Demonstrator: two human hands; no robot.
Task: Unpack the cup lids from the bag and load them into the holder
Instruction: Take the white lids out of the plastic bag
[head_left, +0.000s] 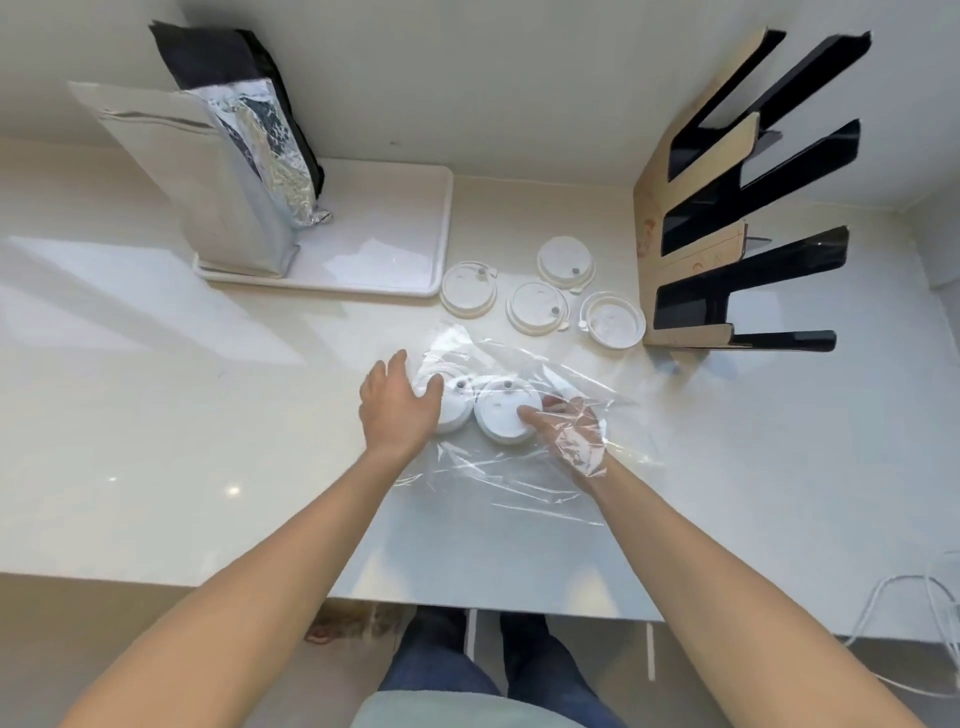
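Observation:
A clear plastic bag (519, 483) lies flat on the counter in the middle. My right hand (569, 434) is inside it, fingers touching a white cup lid (501, 415). My left hand (397, 405) rests on the bag's left end, over a second white lid (453, 410). Several more white lids lie loose behind the bag, among them a lid (467, 288) on the left and a lid (613, 318) on the right. The black lid holder (737, 208) with cardboard sides stands at the right rear, its slots showing no lids.
A white tray (384, 244) at the back left carries a silver pouch (208, 176) and a black foil bag (244, 88). White cables (930, 623) hang off the counter's front right corner. The counter's front edge runs just above my legs.

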